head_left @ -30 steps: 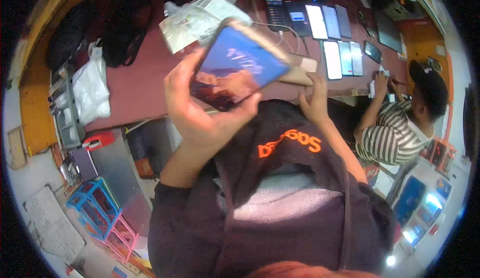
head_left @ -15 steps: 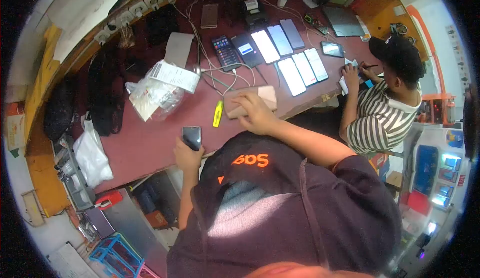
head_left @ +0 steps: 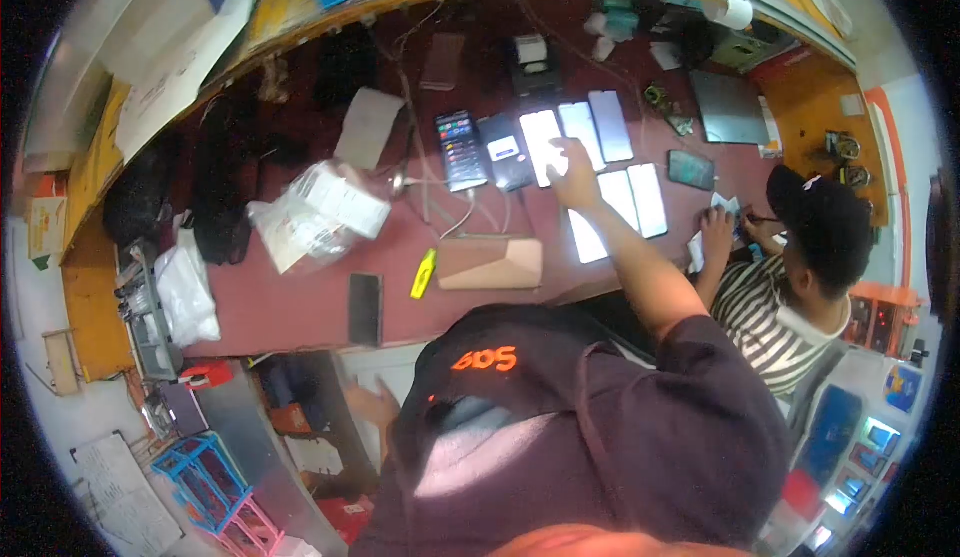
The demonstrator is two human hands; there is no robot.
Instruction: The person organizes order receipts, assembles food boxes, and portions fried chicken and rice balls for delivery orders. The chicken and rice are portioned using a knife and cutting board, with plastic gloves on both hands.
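My right hand (head_left: 574,179) reaches far over the maroon table (head_left: 300,287), fingers resting on a lit phone (head_left: 545,147) in the row of phones (head_left: 610,127). A dark phone (head_left: 365,309) lies flat near the table's front edge. My left hand (head_left: 372,405) hangs below the table edge with fingers apart and nothing in it. A tan pouch (head_left: 490,263) lies on the table in front of me, with a yellow marker (head_left: 423,273) to its left.
A clear plastic bag with papers (head_left: 315,215) lies left of centre. Cables run across the table to a phone with a colourful screen (head_left: 460,149). A person in a striped shirt (head_left: 790,297) sits at the right, writing. A laptop (head_left: 730,107) lies far right.
The dark phone left my left hand and now lies on the table; that hand dropped below the edge. My right hand moved from the tan pouch to a lit phone farther back.
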